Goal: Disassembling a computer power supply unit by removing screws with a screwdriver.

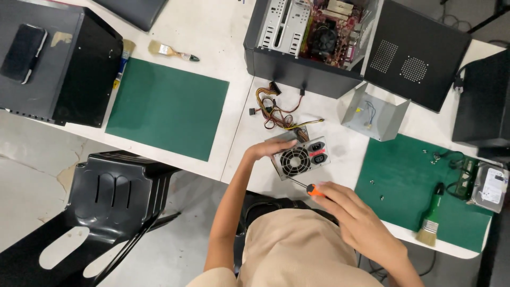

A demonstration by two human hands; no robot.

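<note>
Presently logged: power supply unit (pixel 297 157), grey, fan side up, lay on the white desk (pixel 239 127) before the open computer case (pixel 308 42). Left hand (pixel 268 149) steadied its top edge, fingers curled on it. Right hand (pixel 345 204) gripped an orange-handled screwdriver (pixel 307 187), tip at the casing's lower edge. Step judged: screw work; next move called for a seated tip.

I am steadying a power supply (pixel 299 157) on the table.
My left hand (pixel 268 149) is gripping it; my right hand (pixel 348 204) is pressing a screwdriver (pixel 307 187) into it.
</note>
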